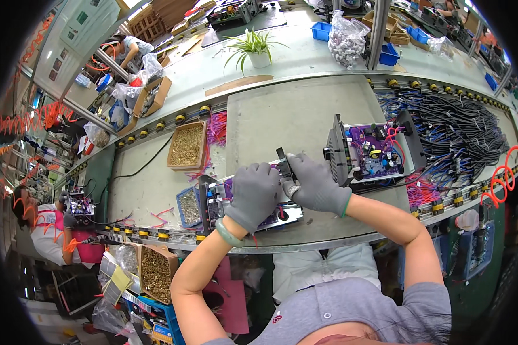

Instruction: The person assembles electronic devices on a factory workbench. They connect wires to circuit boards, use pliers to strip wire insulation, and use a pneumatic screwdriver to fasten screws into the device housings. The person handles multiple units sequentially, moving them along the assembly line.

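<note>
In front of me lies an open metal chassis (288, 215) with a purple circuit board, one dark end plate (205, 198) standing at its left. My left hand (253, 195), in a grey glove, is closed over the board's middle; its curled fingers hide whatever they hold. My right hand (319, 183), gloved too, grips the chassis's black right end panel (284, 161) between thumb and fingers. The two hands nearly touch. Right of them stands a second open chassis (377, 150), its purple board, red wires and black end panels showing.
Black cables (454, 126) heap at the right. A cardboard box of brass-coloured small parts (187, 144) and a blue tray of silvery screws (190, 208) sit left. A potted plant (259, 59) stands on the far ledge. Another person (57, 227) works at far left. A coiled orange hose (501, 178) hangs right.
</note>
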The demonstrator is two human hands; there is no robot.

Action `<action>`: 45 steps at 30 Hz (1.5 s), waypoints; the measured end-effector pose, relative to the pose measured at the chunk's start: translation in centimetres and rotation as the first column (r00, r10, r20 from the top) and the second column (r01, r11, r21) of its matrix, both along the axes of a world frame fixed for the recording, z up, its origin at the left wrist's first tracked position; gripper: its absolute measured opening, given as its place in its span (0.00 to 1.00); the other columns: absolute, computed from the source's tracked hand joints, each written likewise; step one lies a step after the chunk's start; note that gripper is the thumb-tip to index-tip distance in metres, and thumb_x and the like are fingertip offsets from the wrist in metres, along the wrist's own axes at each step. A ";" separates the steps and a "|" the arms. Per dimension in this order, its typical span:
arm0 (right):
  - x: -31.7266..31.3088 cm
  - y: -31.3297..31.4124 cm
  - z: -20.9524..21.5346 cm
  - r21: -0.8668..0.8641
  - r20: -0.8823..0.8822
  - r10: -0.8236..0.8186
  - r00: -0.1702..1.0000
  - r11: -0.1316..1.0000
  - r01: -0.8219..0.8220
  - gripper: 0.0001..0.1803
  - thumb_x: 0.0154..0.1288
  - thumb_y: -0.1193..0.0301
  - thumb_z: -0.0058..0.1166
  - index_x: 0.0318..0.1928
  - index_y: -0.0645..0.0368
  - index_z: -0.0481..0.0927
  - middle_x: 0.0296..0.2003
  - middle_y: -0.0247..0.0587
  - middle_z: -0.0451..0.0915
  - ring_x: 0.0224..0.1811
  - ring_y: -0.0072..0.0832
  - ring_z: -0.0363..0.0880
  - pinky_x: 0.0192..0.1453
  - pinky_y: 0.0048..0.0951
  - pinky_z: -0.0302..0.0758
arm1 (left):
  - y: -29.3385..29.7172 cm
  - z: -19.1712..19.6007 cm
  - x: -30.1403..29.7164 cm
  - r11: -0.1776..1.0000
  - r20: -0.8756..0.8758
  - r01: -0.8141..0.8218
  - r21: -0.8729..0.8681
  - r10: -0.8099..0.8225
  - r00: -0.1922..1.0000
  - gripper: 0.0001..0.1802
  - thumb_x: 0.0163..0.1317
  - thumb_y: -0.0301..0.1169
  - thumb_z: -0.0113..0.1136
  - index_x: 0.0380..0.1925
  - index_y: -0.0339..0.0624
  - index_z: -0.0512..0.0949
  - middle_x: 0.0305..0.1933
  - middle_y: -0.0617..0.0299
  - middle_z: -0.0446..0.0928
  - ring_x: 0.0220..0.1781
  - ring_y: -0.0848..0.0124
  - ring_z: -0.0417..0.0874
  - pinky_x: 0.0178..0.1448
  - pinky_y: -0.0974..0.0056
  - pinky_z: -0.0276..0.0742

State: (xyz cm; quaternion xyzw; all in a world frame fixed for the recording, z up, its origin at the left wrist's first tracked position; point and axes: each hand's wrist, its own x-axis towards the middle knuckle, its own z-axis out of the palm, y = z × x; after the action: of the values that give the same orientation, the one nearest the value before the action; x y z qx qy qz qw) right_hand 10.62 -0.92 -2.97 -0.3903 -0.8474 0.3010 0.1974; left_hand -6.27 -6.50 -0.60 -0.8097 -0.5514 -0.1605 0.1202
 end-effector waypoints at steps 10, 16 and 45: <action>0.1 0.2 0.3 -0.073 0.004 0.028 1.000 0.997 -0.028 0.27 0.62 0.64 0.54 0.57 0.68 0.67 0.45 0.58 0.74 0.48 0.52 0.77 0.52 0.45 0.74 | -0.5 1.1 -2.4 0.987 0.252 -0.160 -0.023 0.160 0.954 0.05 0.55 0.32 0.66 0.31 0.46 0.83 0.30 0.59 0.78 0.33 0.58 0.80 0.38 0.56 0.75; 0.8 -0.1 0.8 -0.096 -0.078 0.025 0.997 0.995 -0.032 0.23 0.61 0.63 0.54 0.51 0.64 0.70 0.44 0.55 0.75 0.48 0.50 0.78 0.51 0.46 0.75 | 1.0 1.2 -2.6 0.986 0.171 0.004 -0.169 0.025 0.985 0.02 0.55 0.28 0.63 0.29 0.45 0.82 0.27 0.55 0.78 0.32 0.53 0.80 0.36 0.53 0.74; 47.7 2.5 -13.4 0.127 0.772 -0.552 0.315 0.619 0.775 0.23 0.58 0.72 0.52 0.56 0.41 0.80 0.54 0.39 0.80 0.60 0.40 0.77 0.63 0.47 0.71 | 5.2 1.1 10.6 0.728 0.203 0.076 -0.681 0.089 0.975 0.46 0.56 0.53 0.63 0.68 0.42 0.56 0.47 0.46 0.83 0.50 0.45 0.83 0.52 0.48 0.76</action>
State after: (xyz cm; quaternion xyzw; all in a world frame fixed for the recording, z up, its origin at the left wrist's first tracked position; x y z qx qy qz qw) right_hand 58.32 1.62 -16.37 -0.8146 -0.5564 0.1119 -0.1196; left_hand 4.33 -1.33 0.51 -0.7718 -0.5844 -0.0346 -0.2484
